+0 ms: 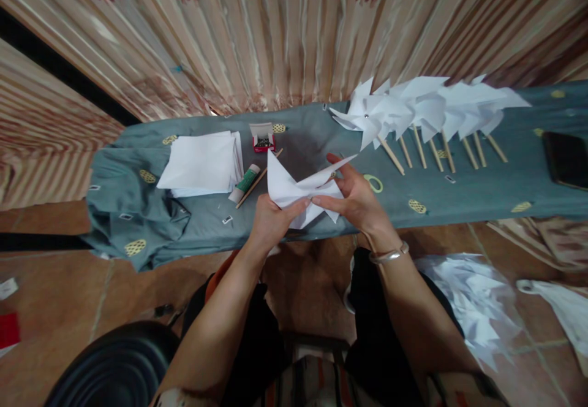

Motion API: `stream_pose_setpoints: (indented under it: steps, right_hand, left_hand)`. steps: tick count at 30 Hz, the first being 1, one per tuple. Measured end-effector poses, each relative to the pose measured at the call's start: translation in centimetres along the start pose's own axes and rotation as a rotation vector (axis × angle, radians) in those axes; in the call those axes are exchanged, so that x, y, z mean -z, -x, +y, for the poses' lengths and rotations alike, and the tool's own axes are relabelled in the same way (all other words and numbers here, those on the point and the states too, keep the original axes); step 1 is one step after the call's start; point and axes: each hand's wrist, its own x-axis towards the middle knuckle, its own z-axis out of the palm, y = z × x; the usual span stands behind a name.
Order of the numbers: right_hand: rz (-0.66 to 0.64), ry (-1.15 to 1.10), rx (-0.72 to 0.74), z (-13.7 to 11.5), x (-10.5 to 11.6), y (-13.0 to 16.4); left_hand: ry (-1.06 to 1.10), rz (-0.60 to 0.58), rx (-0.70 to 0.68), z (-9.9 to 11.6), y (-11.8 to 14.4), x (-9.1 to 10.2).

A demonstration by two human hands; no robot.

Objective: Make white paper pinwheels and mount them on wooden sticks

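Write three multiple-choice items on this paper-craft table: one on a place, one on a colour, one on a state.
1. Where does the stack of white paper sheets lie?
A. left of the hands
B. on the floor
C. on the phone

2. What colour is the tablecloth?
A. red
B. grey-blue
C. yellow

3. How is the folded paper piece held?
A. lying untouched
B. by one hand
C. by both hands

Answers: 1 A, the stack sits at the table's left end. 2 B, the cloth is grey-blue with yellow motifs. 3 C, the left hand and the right hand both grip it.
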Motion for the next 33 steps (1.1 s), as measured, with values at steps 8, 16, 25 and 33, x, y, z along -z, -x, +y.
stream_pose_setpoints:
  steps: [8,16,25,33]
  right_hand:
    - [0.019,0.003,0.034,0.9,-0.5,-0.1]
    - [0.107,0.088,0.064,1.2,-1.1,-0.2]
    - [0.145,0.078,0.067,1.1,-1.5,-0.4]
    - [0.217,0.071,0.051,1.1,-1.8,-0.4]
  left_hand:
    - [0.018,0.035,0.056,0.0,-0.1,0.0]
    - [-0.041,0.084,-0.003,-0.7,-0.3,0.1]
    - [-0.042,0.144,-0.012,0.0,-0.4,-0.3]
    - [-0.169,0.125,-0.073,-0.9,-0.6,0.0]
